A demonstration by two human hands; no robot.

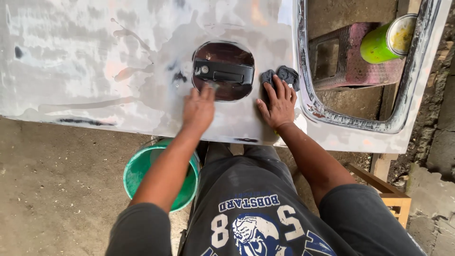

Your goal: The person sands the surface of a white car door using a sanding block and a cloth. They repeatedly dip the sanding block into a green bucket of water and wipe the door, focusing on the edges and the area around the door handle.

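Pressing wet sanded door panel (118,61), left hand (198,110) pinching abrasive scrap (212,86), right hand (279,105) flat

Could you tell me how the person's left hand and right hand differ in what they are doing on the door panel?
The left hand presses a small grey piece against the rim of the dark handle recess; the right hand lies flat with fingers spread on a dark rag. The left hand sits below the handle, the right beside it, nearer the window opening. Both rest on the wet, sanded door panel.
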